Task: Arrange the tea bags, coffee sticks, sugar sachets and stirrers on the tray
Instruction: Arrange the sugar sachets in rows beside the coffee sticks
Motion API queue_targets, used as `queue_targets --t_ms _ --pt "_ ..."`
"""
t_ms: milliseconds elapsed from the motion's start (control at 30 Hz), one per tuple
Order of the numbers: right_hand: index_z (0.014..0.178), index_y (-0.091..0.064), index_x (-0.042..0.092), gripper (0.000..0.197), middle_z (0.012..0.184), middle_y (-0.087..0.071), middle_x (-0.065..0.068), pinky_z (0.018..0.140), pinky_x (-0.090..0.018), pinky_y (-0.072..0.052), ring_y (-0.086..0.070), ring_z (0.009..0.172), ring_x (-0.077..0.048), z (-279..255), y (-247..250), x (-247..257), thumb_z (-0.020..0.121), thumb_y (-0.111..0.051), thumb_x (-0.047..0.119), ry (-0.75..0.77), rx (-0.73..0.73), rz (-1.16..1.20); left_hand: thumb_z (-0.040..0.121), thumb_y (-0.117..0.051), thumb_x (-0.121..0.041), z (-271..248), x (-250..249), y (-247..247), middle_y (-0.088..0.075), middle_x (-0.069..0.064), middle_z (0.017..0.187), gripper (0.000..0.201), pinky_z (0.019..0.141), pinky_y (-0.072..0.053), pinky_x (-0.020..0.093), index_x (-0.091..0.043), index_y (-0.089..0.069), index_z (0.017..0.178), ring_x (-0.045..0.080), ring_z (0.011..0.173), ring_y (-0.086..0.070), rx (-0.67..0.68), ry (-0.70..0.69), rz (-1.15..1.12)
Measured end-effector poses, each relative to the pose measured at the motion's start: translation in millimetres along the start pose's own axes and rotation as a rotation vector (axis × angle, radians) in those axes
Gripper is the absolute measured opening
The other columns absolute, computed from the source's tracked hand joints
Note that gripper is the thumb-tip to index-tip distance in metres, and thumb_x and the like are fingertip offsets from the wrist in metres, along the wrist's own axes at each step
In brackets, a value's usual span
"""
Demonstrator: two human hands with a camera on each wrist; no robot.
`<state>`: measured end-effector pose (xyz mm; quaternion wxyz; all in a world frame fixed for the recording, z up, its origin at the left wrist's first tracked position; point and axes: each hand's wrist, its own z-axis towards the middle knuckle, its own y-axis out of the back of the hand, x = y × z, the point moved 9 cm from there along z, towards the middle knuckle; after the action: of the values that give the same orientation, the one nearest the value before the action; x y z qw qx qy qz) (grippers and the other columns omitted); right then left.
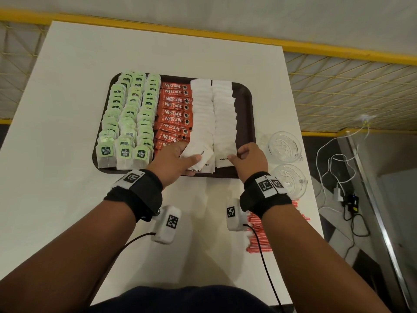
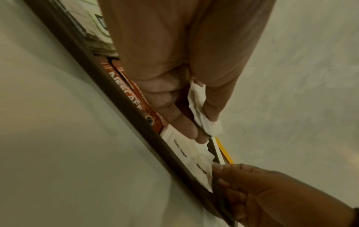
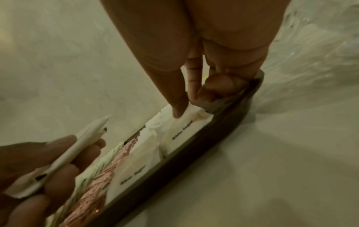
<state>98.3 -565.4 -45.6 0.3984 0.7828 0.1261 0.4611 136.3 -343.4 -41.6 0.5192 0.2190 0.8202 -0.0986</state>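
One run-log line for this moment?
left hand: holds sugar sachets | right hand: pinches sachet on tray | stirrers: off tray

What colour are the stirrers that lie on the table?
The stirrers are red with thin white stripes; the head view shows them best.

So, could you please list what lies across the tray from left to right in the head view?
Green-tagged tea bags → orange-red Nescafe coffee sticks → left column of white sugar sachets → right column of white sugar sachets → bare dark brown tray strip.
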Motion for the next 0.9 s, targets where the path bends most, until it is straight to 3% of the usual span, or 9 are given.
queue_targets --t_ms 100,200,267,433,533,600,667,767,900 --pt "0.101 -0.061 0.018 0.025 0.097 -0.061 0.001 0.068 -0.018 -0.039 -0.056 0.082 -0.008 -8 6 19 0.088 -0.066 0.039 0.102 -0.007 0.092 0.09 -0.07 -0.017 2 0 -1 -0.067 0.004 0.116 0.039 0.073 -0.061 0.031 -0.011 -0.06 0.127 0.019 0.1 -0.069 -0.011 -0.015 0.052" --pt "0.102 -0.066 0.02 0.023 0.093 -0.065 0.007 0.069 -0.017 -0.044 -0.059 0.082 -0.004 -20 -11 36 0.089 -0.067 0.038 0.151 0.237 0.178 0.086 -0.075 -0.023 3 -2 -8 -0.069 0.005 0.111 0.043 0.074 -0.062 0.037 -0.012 -0.062 0.125 0.019 0.095 -0.07 0.018 -0.037 0.139" --pt "0.098 -0.068 0.017 0.015 0.086 -0.069 0.002 0.065 -0.02 -0.047 -0.061 0.072 -0.005 -23 -18 39 0.087 -0.072 0.028 0.156 0.323 0.193 0.085 -0.076 -0.022 2 -7 -14 -0.068 0.005 0.107 0.041 0.073 -0.062 0.038 -0.012 -0.062 0.122 0.019 0.091 -0.07 0.021 -0.058 0.171" --pt "0.095 -0.063 0.013 0.009 0.076 -0.067 -0.001 0.061 -0.024 -0.054 -0.064 0.069 -0.014 -17 -3 9 0.09 -0.069 0.018 0.017 0.18 0.287 0.1 -0.05 -0.013 9 -3 -15 -0.063 0.008 0.119 0.023 0.072 -0.061 0.033 -0.012 -0.05 0.123 0.02 0.095 -0.071 0.004 -0.026 0.101" --pt "0.092 -0.062 0.016 0.008 0.077 -0.067 -0.001 0.073 -0.035 -0.06 -0.067 0.071 -0.018 -13 0 -10 0.09 -0.068 0.019 -0.053 0.109 0.216 0.103 -0.044 -0.015 11 0 -7 -0.063 0.006 0.118 0.02 0.071 -0.06 0.028 -0.015 -0.049 0.122 0.02 0.1 -0.067 -0.04 -0.021 0.105" --pt "0.09 -0.061 0.02 0.009 0.083 -0.068 -0.001 0.08 -0.039 -0.059 -0.068 0.076 -0.017 -12 -2 -14 0.088 -0.069 0.022 -0.06 0.094 0.126 0.102 -0.047 -0.021 12 -3 3 -0.063 0.002 0.111 0.018 0.074 -0.059 0.031 -0.017 -0.048 0.12 0.017 0.097 -0.064 -0.12 -0.064 0.21" --pt "0.092 -0.062 0.019 0.01 0.088 -0.067 0.001 0.081 -0.033 -0.055 -0.067 0.083 -0.017 -12 -2 -14 0.087 -0.069 0.025 -0.054 0.088 0.045 0.101 -0.05 -0.024 13 -6 5 -0.064 0.001 0.105 0.016 0.076 -0.057 0.035 -0.018 -0.047 0.115 0.017 0.092 -0.063 -0.155 -0.099 0.256" --pt "0.097 -0.061 0.014 0.015 0.091 -0.062 0.002 0.074 -0.022 -0.041 -0.057 0.084 -0.013 -14 0 -9 0.088 -0.069 0.024 -0.04 0.076 -0.046 0.099 -0.056 -0.019 12 -11 -4 -0.064 0.001 0.104 0.014 0.069 -0.055 0.025 -0.014 -0.048 0.11 0.016 0.085 -0.062 -0.125 -0.131 0.247" --pt "0.105 -0.058 0.013 0.021 0.094 -0.064 -0.003 0.074 -0.023 -0.042 -0.06 0.087 -0.017 -21 8 -3 0.09 -0.067 0.024 -0.028 0.049 -0.047 0.096 -0.06 -0.016 15 -20 -23 -0.065 -0.005 0.094 0.01 0.067 -0.055 0.02 -0.015 -0.057 0.105 0.015 0.08 -0.065 -0.031 -0.177 0.341"
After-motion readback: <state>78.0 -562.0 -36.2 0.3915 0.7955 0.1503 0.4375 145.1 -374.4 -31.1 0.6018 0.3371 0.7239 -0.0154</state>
